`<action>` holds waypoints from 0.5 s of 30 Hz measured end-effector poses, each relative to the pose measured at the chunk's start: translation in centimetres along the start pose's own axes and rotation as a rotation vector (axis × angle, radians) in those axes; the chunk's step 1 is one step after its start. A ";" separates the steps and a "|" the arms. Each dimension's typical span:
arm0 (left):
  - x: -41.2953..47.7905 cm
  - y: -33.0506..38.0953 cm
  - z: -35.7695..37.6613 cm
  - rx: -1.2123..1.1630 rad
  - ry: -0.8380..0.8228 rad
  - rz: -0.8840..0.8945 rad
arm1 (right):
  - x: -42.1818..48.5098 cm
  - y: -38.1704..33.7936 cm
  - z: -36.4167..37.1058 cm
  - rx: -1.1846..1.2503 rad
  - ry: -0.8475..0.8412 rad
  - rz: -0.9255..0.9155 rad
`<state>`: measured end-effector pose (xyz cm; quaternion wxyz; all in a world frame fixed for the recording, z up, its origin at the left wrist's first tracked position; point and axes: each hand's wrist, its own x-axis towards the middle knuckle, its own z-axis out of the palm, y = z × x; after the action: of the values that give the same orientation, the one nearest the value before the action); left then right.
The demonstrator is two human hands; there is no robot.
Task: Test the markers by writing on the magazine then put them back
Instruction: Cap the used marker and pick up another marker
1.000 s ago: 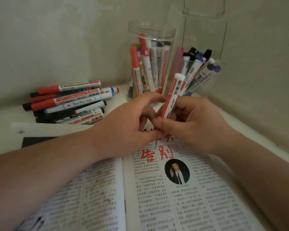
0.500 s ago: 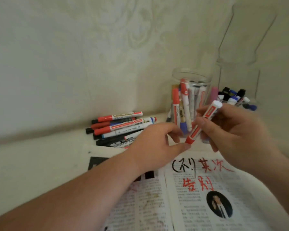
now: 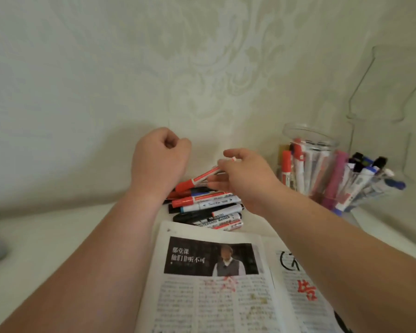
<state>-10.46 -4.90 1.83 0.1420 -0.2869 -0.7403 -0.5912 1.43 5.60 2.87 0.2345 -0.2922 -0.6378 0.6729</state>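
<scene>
With the right hand [image 3: 243, 181] pinching the red marker [image 3: 199, 179] just above the marker pile [image 3: 207, 210] at the table's [image 3: 58, 236] back edge, beyond the magazine [image 3: 214, 299], and the left hand [image 3: 159, 162] fisted on nothing visible, it is best laid low and parallel to its neighbours so nothing rolls.

Home room, most likely a study corner. The far wall has pale cream wallpaper with an embossed floral pattern [image 3: 202, 68], a domestic look. White desk [image 3: 46, 236] sits in the wall corner. Far right: clear round plastic jar [image 3: 332, 150] packed with marker pens. Loose pile of red, blue and black whiteboard markers [image 3: 209, 207] mid-desk, open printed magazine [image 3: 202, 296] near.
</scene>
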 end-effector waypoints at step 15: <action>-6.4 3.7 3.9 0.106 -0.838 0.456 | -7.8 -5.2 -14.5 -0.814 0.570 -0.527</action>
<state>-2.67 -2.27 0.22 -0.0284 -0.6479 -0.6812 -0.3396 16.78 11.14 8.54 0.4258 -0.3603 -0.8090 0.1856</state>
